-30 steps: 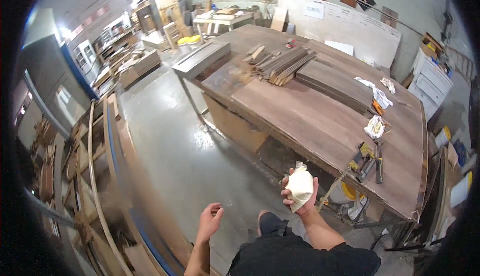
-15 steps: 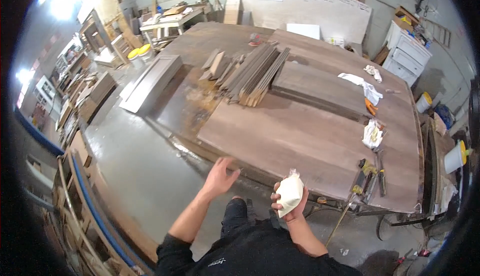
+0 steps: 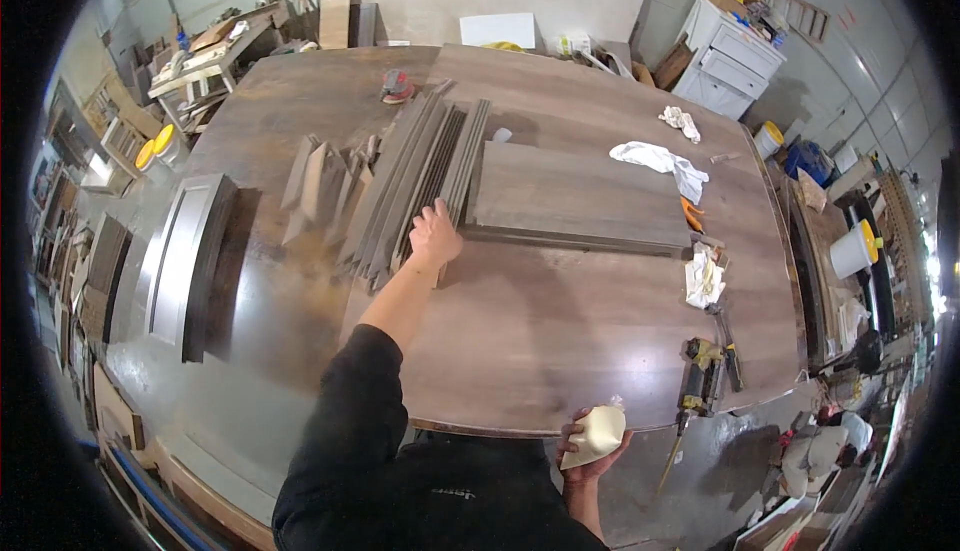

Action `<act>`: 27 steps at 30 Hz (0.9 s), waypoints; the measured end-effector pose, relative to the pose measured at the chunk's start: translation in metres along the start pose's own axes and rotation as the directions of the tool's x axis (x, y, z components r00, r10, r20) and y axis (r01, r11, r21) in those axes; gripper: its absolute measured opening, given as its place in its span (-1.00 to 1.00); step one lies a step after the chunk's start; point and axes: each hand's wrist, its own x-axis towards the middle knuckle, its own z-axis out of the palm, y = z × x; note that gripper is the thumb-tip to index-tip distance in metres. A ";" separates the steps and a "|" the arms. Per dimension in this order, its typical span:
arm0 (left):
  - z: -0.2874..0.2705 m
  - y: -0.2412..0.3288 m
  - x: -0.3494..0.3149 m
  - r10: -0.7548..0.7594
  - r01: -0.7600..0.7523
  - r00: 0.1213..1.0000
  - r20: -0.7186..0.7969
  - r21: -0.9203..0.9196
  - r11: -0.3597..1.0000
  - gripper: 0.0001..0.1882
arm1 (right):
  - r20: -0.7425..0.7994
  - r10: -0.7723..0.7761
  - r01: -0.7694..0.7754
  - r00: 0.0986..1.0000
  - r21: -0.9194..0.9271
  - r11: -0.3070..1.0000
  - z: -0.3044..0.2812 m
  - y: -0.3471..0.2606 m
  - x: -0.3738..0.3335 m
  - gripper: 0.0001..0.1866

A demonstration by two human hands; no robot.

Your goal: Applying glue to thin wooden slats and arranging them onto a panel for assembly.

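Observation:
My left hand (image 3: pixel 435 238) reaches out over the near right part of a stack of long grey-brown wooden strips (image 3: pixel 400 186), its fingers bent round the edge of a strip. The palm side and thumb are mostly hidden. Down at the table's front edge, my right hand (image 3: pixel 592 465) is wrapped round a cream-coloured glue bottle (image 3: pixel 600 434), its clear tip pointing up. Right of the strips lies a stack of flat grey-brown panels (image 3: pixel 580 191). Shorter wood pieces (image 3: pixel 312 181) lie to the left of the strips.
The strips and panels rest on a large brown table (image 3: pixel 540 331). A nail gun (image 3: pixel 697 376) and a hammer (image 3: pixel 728 351) lie at its right front, with crumpled white rags (image 3: pixel 705 276) and orange-handled pliers (image 3: pixel 691 214) behind. A red sander (image 3: pixel 397 87) stands far back; a panelled door (image 3: pixel 185 266) is at left.
My left hand has moved forward from before the table's edge onto the strips. My right hand still holds the glue bottle, now lower in view. The view has shifted over the table.

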 end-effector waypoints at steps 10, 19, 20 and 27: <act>-0.029 -0.030 0.036 -0.093 0.285 0.925 0.369 -0.510 0.812 -0.42 | 0.030 0.099 -0.097 0.995 -0.055 0.994 0.006 -0.003 0.040 -0.29; -0.034 -0.075 -0.247 -0.078 0.269 0.961 0.265 -0.962 0.045 -0.56 | 0.064 0.403 -0.399 0.913 -0.065 0.914 0.012 -0.047 0.066 -0.33; -0.050 -0.066 -0.277 -0.147 0.287 0.950 0.274 -0.955 0.079 -0.56 | 0.067 0.420 -0.415 0.905 -0.078 0.906 0.012 -0.052 0.073 -0.33; -0.043 -0.098 -0.393 -0.505 0.335 0.832 0.231 -0.934 0.124 -0.56 | 0.029 0.558 -0.520 0.829 -0.325 0.790 0.032 -0.032 0.116 -0.31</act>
